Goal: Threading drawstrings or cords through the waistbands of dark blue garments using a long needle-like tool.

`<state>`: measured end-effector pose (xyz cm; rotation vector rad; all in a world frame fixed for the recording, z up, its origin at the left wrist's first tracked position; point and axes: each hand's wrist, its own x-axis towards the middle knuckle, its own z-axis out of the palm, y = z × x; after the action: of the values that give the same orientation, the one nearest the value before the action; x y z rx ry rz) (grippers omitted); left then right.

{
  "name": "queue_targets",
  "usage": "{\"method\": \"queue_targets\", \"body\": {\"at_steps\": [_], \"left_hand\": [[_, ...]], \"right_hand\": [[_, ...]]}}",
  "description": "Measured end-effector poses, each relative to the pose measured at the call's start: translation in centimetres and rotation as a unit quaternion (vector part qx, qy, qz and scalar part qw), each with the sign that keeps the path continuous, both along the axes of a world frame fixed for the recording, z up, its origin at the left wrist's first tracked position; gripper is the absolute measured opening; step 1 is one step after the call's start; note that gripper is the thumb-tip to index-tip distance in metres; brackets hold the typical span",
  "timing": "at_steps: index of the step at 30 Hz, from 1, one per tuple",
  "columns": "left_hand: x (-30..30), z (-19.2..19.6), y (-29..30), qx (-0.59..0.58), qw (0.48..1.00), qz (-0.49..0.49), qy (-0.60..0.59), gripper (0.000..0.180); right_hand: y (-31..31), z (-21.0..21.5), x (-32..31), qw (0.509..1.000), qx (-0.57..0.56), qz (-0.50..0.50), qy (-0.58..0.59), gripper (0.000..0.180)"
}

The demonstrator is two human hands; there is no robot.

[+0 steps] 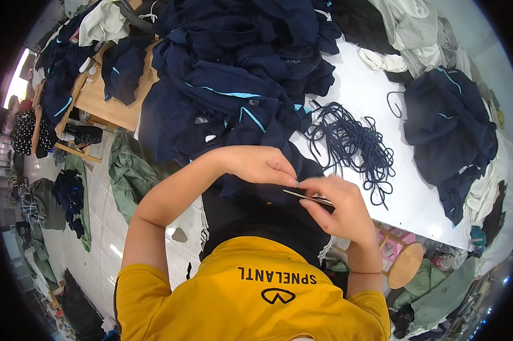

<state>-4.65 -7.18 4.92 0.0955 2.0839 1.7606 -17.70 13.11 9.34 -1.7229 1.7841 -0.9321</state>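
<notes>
My left hand [260, 165] pinches the edge of a dark navy garment [256, 190] lying over the near edge of the white table [370, 91]. My right hand [339, 207] grips a thin metal tool [307, 197], its tip meeting the garment right at my left fingertips. Just behind the garment rises a big heap of navy clothes with light-blue stripes [234, 74]. A tangle of dark blue cords [353, 145] lies on the table beside my right hand.
Another pile of navy garments [449, 125] sits at the table's right, with pale clothes [415, 28] behind it. A round wooden stool [405, 264] stands below right. A wooden table [111, 96] with more clothes is at left; green cloth [128, 173] lies on the tiled floor.
</notes>
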Motion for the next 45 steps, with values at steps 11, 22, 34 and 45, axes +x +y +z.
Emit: {"method": "queue_targets", "body": {"at_steps": [11,22,34,45], "left_hand": [[2.7,2.7,2.8,-0.111,0.991,0.045,0.059,0.033],[3.7,-1.3,3.2,-0.189,0.978,0.034,0.084,0.046],[2.4,-0.5,4.2,-0.204,0.971,0.104,0.074,0.033],[5.2,-2.0,4.0,-0.191,0.964,0.158,0.100,0.032]], "right_hand": [[0.7,-4.5,-1.3,0.956,0.140,-0.001,-0.256,0.024],[0.9,-6.1,-2.7,0.908,0.062,-0.011,-0.414,0.019],[-0.7,-4.8,0.7,0.976,0.169,-0.006,-0.136,0.051],[-0.7,-5.4,-0.3,0.983,0.012,-0.093,-0.161,0.022]]}}
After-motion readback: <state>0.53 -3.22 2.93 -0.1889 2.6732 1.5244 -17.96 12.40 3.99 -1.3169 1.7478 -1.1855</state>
